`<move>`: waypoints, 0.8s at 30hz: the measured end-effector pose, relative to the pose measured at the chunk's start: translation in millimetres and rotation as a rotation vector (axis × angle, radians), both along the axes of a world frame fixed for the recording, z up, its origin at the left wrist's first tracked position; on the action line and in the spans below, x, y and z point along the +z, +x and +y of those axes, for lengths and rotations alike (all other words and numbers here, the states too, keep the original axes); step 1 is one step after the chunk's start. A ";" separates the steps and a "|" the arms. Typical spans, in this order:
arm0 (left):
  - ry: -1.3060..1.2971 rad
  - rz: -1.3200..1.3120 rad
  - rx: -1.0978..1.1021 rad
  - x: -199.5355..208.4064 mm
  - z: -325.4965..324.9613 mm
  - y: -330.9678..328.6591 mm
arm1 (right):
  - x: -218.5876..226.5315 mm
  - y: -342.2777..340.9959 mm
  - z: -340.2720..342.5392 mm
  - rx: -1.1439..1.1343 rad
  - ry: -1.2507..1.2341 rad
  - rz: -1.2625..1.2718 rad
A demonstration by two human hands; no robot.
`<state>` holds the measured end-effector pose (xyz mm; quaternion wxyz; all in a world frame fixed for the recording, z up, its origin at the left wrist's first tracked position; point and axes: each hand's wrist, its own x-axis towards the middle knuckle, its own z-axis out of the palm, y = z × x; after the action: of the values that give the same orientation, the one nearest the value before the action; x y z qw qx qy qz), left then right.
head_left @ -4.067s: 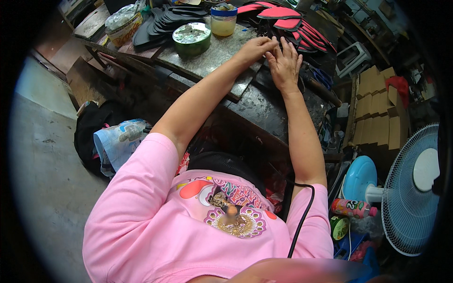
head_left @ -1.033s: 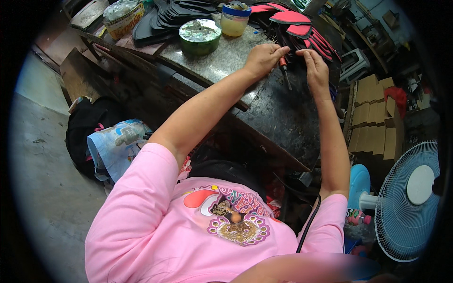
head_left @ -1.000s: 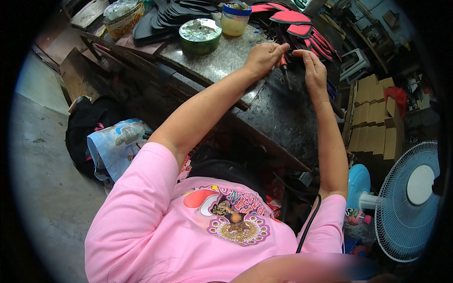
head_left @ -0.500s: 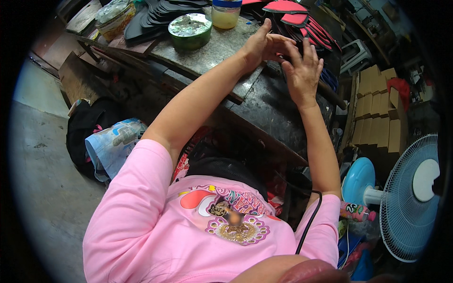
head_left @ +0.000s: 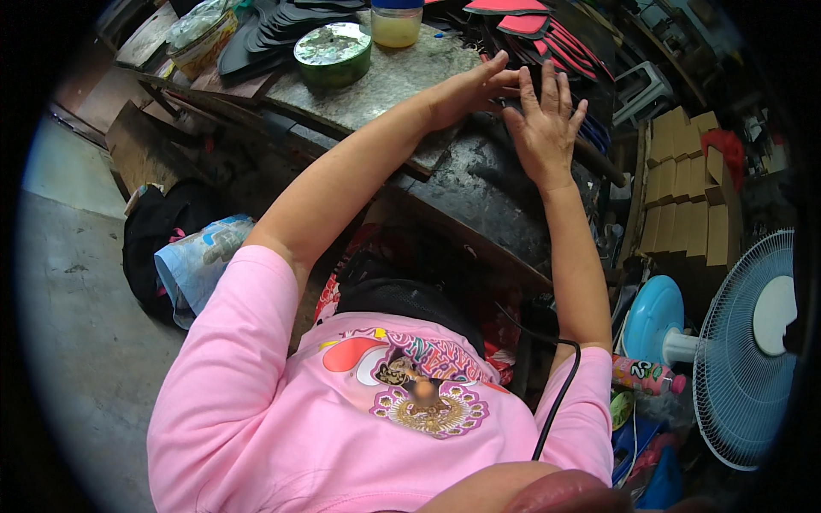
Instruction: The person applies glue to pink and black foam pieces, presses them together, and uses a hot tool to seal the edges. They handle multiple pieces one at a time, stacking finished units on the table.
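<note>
Both hands reach out over the far part of the worktable. My left hand (head_left: 470,91) has its thumb raised and its fingers stretched toward the right hand; nothing shows in it. Close beside it, my right hand (head_left: 546,132) is palm down with fingers spread, above a dark surface. Just beyond the hands lies a pile of red and black curved pieces (head_left: 560,43). Whether the fingertips touch anything beneath them cannot be made out. Left of my left hand stand a round green tub (head_left: 333,64) with a shiny top and a jar of yellowish stuff (head_left: 396,27) with a blue rim.
A stack of black curved pieces (head_left: 295,30) and a patterned bucket (head_left: 203,43) sit at the far left. On the right are brown cardboard boxes (head_left: 682,184), a white plastic stool (head_left: 643,92) and a blue fan (head_left: 735,342). A dark rod (head_left: 599,162) juts out by my right wrist.
My right hand's fingers have straightened and spread more. My left hand has tipped lower, its thumb coming down. The whole view has shifted slightly.
</note>
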<state>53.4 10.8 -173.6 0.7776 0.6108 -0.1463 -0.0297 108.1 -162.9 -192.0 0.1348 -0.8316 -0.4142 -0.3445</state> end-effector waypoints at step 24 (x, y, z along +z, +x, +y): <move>0.262 -0.160 0.845 -16.1 13.2 14.9 | 72.0 122.9 44.7 0.155 0.016 0.239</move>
<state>68.2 24.1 -189.7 0.6239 0.7106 0.0612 0.3195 231.1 -118.2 -119.9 0.2160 -0.8312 -0.4553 -0.2347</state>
